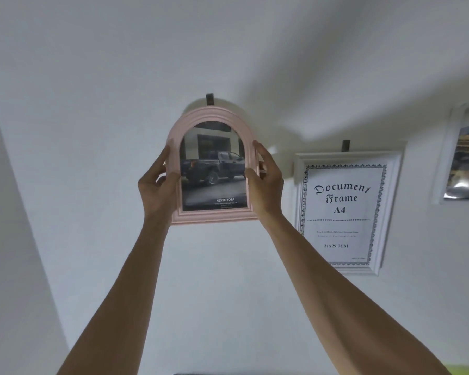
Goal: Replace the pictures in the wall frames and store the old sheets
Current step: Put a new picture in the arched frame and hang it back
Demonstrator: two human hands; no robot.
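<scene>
Head view
Background: White wall, seen from below and close up, with a corner running down the left side; three frames hang or are held against it in a row.
Pink frame: an arched pink frame sits left of centre, just under a dark wall hook. Whether its back touches the wall or its hanger is on the hook cannot be told.
Picture inside: a dark pickup-truck print with a Toyota logo near its bottom edge.
Left hand: the left hand grips the frame's left edge, thumb on the front moulding, fingers curled behind.
Right hand: the right hand grips the right edge the same way, thumb at the inner rim.
Orientation: long axis vertical, arch up toward the hook, flat base down, glass facing the person; it looks nearly plumb.
Neighbours: a white document frame hangs to the right from its own hook, holding its stock "Document Frame A4" sheet; a third frame is cut off at the right edge.
Step in hand: judged from the two-handed hold at the hook, the frame is being hung or unhooked; which cannot be said.
Next move: either way, keep it level and move it straight along its long axis so the hanger clears or catches the hook.
</scene>
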